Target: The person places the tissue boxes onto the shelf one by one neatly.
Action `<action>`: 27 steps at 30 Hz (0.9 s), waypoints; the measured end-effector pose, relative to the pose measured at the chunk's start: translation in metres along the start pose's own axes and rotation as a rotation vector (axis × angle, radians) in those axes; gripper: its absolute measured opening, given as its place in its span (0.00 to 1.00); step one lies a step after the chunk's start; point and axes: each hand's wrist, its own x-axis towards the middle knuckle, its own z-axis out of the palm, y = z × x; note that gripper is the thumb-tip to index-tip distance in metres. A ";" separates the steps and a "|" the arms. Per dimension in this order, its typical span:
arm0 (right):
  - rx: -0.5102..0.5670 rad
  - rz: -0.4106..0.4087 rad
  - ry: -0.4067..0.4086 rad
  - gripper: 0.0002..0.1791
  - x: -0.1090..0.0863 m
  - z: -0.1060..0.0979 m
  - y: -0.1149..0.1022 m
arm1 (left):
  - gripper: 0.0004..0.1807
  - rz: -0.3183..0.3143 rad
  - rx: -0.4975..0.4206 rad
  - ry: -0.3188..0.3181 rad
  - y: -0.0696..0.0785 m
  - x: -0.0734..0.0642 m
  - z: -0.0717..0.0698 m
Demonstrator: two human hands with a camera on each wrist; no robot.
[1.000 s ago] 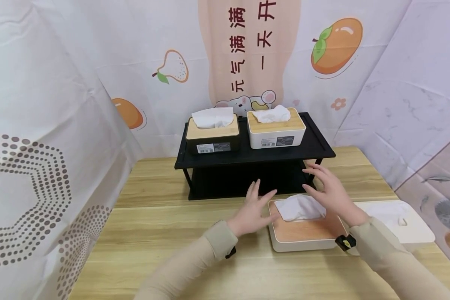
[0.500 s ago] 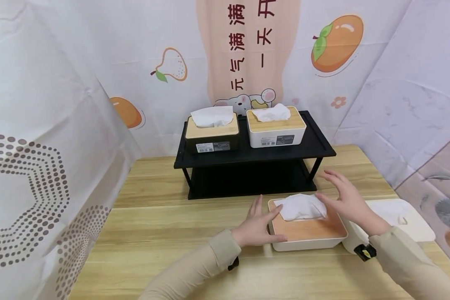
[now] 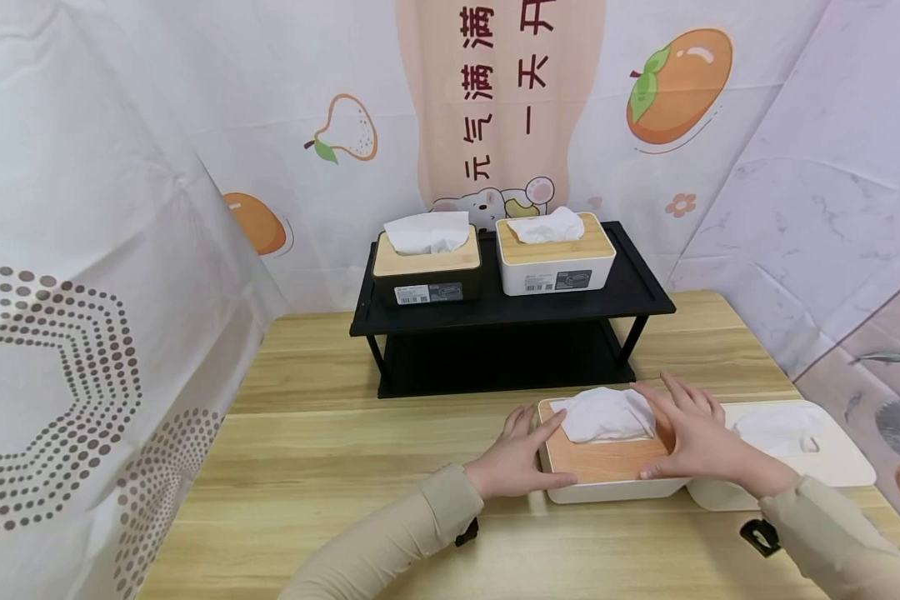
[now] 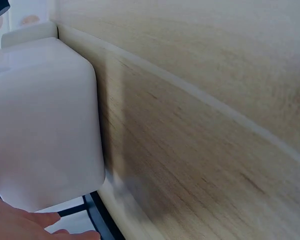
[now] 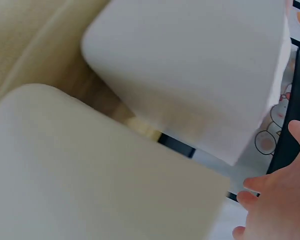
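A white tissue box [image 3: 607,493] with a wooden lid [image 3: 603,458] sits on the table, a white tissue [image 3: 606,415] sticking out of its slot. My left hand [image 3: 512,463] is at its left end, fingers spread along the side, thumb over the front edge of the lid. Over the right end hovers my right hand [image 3: 701,440], thumb and fingers apart. In the left wrist view the hand's fingers [image 4: 25,222] extend past the box's white end wall [image 4: 45,120]. The right wrist view has the right hand [image 5: 285,185] beside the box [image 5: 190,60], with a visible gap.
Close on the right stands a cream-lidded tissue box [image 3: 840,454], partly behind my right arm. A black two-tier rack [image 3: 510,312] stands behind, bearing a dark tissue box [image 3: 427,287] and a white one [image 3: 555,277], both wooden-topped. Printed cloth [image 3: 255,125] hangs around the table.
My right hand drew away to the right, then came back in over the box's right end. The left hand lowered to the left end. The box has barely moved.
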 end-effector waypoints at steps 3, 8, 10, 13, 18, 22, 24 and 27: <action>-0.033 0.001 -0.002 0.63 -0.004 0.005 0.001 | 0.48 0.006 0.002 0.004 0.000 0.000 0.000; -0.033 -0.003 -0.003 0.62 -0.008 0.011 0.000 | 0.48 0.016 -0.002 0.005 0.000 0.000 0.000; -0.036 -0.006 0.007 0.62 -0.009 0.013 0.000 | 0.49 0.021 -0.008 0.006 0.000 0.000 0.000; -0.051 0.004 0.011 0.64 -0.011 0.014 0.000 | 0.49 0.024 -0.006 0.006 0.000 0.000 0.001; -0.077 0.052 -0.012 0.63 -0.016 0.017 -0.001 | 0.54 0.027 0.022 -0.003 0.000 0.000 0.000; -0.085 0.064 -0.002 0.60 -0.018 0.019 0.001 | 0.60 0.046 -0.001 -0.018 0.000 0.001 0.001; -0.084 0.065 0.005 0.59 -0.018 0.020 0.001 | 0.61 0.063 -0.026 -0.018 0.001 0.001 0.001; -0.082 0.063 0.026 0.58 -0.018 0.021 0.002 | 0.61 0.084 -0.045 -0.006 0.002 0.002 0.002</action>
